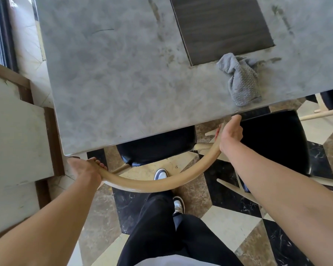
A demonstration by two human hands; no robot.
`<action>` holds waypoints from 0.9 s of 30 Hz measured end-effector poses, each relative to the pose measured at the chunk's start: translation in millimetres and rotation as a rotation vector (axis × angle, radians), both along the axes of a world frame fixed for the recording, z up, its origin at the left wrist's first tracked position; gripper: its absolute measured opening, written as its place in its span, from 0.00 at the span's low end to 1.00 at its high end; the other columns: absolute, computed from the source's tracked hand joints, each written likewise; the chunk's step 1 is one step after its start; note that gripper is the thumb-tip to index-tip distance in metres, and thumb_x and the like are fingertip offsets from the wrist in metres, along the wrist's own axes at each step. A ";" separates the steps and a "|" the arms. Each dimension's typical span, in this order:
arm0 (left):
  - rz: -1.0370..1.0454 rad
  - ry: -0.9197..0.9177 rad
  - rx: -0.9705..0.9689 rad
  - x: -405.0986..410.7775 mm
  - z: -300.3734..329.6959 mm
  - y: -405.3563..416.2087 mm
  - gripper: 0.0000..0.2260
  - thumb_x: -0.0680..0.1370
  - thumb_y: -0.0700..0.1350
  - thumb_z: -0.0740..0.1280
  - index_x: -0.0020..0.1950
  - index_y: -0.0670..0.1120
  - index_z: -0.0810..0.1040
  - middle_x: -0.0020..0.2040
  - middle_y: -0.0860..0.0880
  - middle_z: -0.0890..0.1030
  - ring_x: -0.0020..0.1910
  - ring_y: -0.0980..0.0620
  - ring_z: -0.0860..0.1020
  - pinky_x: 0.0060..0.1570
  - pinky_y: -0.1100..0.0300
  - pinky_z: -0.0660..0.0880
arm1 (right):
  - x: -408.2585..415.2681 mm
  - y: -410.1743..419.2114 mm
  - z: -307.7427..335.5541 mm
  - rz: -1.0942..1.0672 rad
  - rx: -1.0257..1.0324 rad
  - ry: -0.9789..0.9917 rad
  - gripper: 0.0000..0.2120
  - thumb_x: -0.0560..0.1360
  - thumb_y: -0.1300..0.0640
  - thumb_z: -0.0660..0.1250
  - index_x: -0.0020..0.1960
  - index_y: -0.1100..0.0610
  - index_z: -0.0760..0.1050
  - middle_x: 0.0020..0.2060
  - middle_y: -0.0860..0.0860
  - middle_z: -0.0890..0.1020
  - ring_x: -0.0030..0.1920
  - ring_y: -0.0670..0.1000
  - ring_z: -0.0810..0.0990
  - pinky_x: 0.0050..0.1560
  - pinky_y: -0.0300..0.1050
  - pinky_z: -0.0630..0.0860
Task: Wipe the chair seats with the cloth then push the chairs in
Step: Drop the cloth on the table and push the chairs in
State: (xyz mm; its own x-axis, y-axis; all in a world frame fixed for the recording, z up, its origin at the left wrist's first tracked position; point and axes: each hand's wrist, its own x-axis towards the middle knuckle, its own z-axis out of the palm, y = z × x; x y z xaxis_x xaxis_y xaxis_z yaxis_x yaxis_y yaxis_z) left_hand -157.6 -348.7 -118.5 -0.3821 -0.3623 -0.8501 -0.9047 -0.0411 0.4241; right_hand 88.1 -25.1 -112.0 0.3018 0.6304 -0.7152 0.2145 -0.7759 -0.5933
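Observation:
A chair with a curved beige wooden back rail (152,184) stands in front of me, its black seat (158,144) mostly tucked under the grey marble table (113,83). My left hand (85,167) grips the rail's left end near the table corner. My right hand (230,134) grips the rail's right end just below the table edge. The grey cloth (240,79) lies crumpled on the table near its front edge, to the right. A second chair with a black seat (275,141) stands to the right, pulled out from the table.
A dark rectangular mat (221,25) lies on the table behind the cloth. White steps with brown trim (13,131) rise at the left, close to the table corner. My legs and shoes (161,173) stand on a checkered stone floor behind the chair.

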 end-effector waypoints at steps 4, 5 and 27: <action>-0.040 0.006 0.070 1.9 -3.8 -14.2 0.21 0.71 0.60 0.53 0.40 0.45 0.76 0.23 0.49 0.75 0.28 0.50 0.72 0.32 0.60 0.74 | 19.1 -0.5 -4.0 0.156 -0.074 0.097 0.27 0.75 0.40 0.53 0.48 0.61 0.80 0.31 0.54 0.82 0.31 0.54 0.81 0.40 0.48 0.80; -0.055 0.010 0.083 1.6 -5.4 -19.6 0.22 0.71 0.61 0.54 0.42 0.44 0.77 0.24 0.48 0.76 0.28 0.49 0.74 0.33 0.59 0.76 | 21.2 -2.7 -6.0 0.196 -0.079 0.102 0.28 0.76 0.40 0.53 0.51 0.61 0.81 0.33 0.55 0.84 0.34 0.56 0.83 0.43 0.50 0.82; -0.697 0.170 0.080 324.0 47.4 45.4 0.27 0.79 0.61 0.54 0.70 0.44 0.69 0.65 0.41 0.76 0.63 0.41 0.76 0.58 0.47 0.74 | 304.3 -119.1 56.4 0.632 0.159 0.024 0.15 0.80 0.55 0.59 0.59 0.60 0.79 0.45 0.55 0.84 0.46 0.56 0.84 0.49 0.58 0.83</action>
